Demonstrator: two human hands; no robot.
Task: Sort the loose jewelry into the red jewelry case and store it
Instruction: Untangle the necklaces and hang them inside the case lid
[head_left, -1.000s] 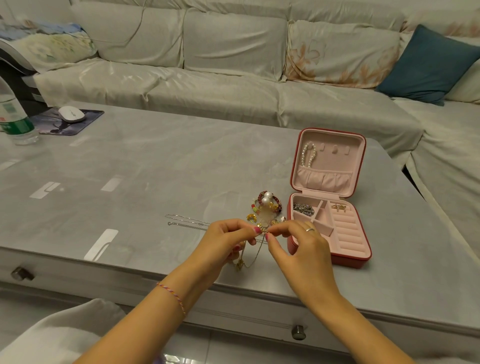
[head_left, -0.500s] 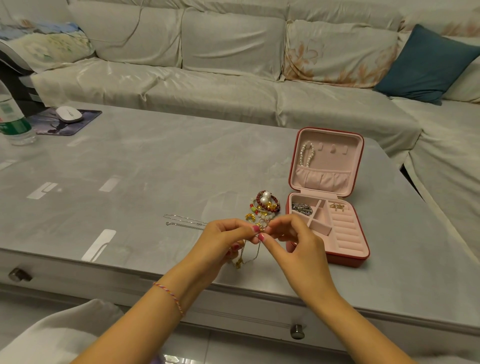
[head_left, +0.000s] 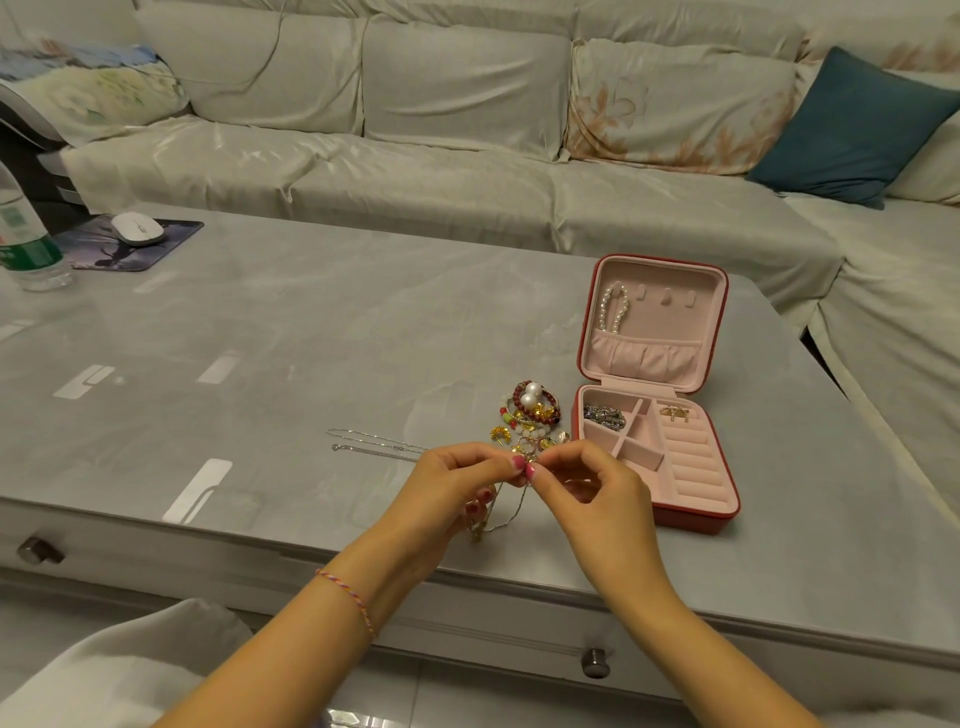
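Head view: both hands meet over the near edge of the table (head_left: 311, 332), just left of the red case (head_left: 655, 415). The left hand (head_left: 447, 493) and right hand (head_left: 597, 493) each pinch a thin gold chain (head_left: 511, 512) between thumb and forefinger, fingertips almost touching; the chain hangs below them. Just beyond lies the jewelry pile (head_left: 530, 415), beads, pearls and gold bits, touching nothing but the table. A silver chain (head_left: 374, 441) lies left of the pile. The case stands open, a pearl strand (head_left: 615, 309) in its lid, a silver piece (head_left: 602, 415) in the far-left compartment, gold earrings (head_left: 674, 413) far right. At far left are a bottle (head_left: 26, 239) and a mouse (head_left: 137, 228).
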